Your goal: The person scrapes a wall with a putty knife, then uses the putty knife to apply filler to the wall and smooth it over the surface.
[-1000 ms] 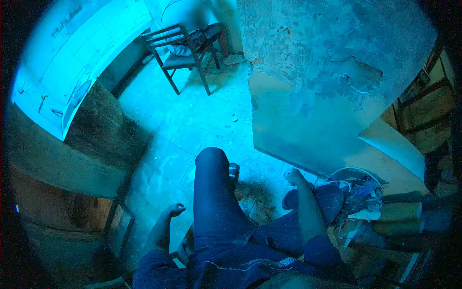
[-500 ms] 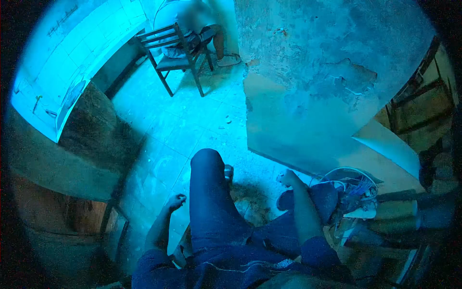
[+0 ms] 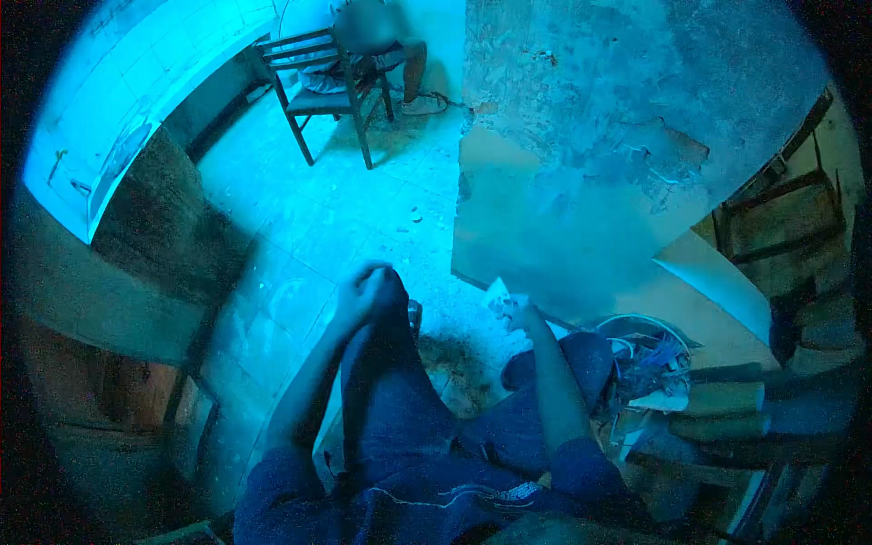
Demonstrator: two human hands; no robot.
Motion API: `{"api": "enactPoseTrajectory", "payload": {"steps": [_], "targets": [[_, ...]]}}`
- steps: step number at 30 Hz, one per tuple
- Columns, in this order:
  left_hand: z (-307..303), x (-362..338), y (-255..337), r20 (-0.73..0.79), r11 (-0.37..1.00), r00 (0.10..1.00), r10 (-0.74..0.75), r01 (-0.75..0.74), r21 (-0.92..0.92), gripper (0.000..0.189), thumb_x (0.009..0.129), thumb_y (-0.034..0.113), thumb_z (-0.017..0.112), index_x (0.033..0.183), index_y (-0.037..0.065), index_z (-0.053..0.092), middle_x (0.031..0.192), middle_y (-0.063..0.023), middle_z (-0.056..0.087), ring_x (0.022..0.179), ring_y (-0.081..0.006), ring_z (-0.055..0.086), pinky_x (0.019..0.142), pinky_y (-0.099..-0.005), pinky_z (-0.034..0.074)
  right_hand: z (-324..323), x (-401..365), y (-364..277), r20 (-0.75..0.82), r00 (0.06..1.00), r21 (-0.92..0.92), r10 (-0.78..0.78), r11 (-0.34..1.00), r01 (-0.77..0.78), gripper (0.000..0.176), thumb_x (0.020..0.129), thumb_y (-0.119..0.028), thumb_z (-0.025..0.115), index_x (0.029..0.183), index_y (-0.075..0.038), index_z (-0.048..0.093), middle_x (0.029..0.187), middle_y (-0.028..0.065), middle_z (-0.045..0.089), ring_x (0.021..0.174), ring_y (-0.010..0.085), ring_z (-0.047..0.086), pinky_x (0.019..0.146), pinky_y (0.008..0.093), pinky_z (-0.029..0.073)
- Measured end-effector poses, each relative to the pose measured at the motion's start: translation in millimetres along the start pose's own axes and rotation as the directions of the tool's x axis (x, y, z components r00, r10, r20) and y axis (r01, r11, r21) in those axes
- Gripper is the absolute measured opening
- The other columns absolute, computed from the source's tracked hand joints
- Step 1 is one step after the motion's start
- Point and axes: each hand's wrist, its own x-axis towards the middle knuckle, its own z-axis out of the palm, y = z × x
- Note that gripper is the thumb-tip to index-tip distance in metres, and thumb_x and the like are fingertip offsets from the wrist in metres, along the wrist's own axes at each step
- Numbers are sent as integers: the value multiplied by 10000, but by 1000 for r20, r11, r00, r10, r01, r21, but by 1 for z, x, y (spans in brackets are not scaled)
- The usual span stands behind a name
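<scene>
The tangled cables (image 3: 668, 357) could snag a foot shifted sideways. The left hand (image 3: 365, 292) lies on the knee (image 3: 397, 295), its finger closure unclear. The right hand (image 3: 519, 312) pinches a small pale item (image 3: 496, 293), which could drop if the fingertips loosen.

This looks like an old, worn room inside a building, maybe in a home, but I can't tell for sure. The floor (image 3: 363, 213) has big square tiles. The wall (image 3: 581, 82) is patchy, and its paint is coming off. There is 1 chair (image 3: 320, 103) with a slatted back. A messy pile of wires (image 3: 652, 359) sits low down. Blue light covers most of it.
</scene>
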Motion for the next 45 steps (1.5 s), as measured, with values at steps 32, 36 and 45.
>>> {"api": "enactPoseTrajectory", "payload": {"steps": [32,36,45], "targets": [[243,209,135,824,-87,-241,512,-969,-229,261,620,326,581,688,80,529,744,-84,535,777,-261,555,709,-405,469,-29,67,-162,-732,458,189,-503,496,847,156,842,-202,559,895,-62,519,700,-2,501,514,82,455,413,258,350],[252,216,129,841,-38,-286,460,-952,-303,354,626,414,557,661,63,529,741,-100,532,786,-291,561,731,-439,464,-26,72,-151,-720,469,185,-511,510,840,159,843,-206,558,899,-62,518,707,1,501,524,84,456,422,262,350],[255,223,121,853,-42,-362,376,-926,-374,410,667,478,527,647,68,529,709,-100,539,769,-292,559,738,-453,459,-14,83,-140,-680,497,170,-539,543,822,168,843,-213,553,909,-63,516,723,6,500,545,88,457,442,270,351]]}}
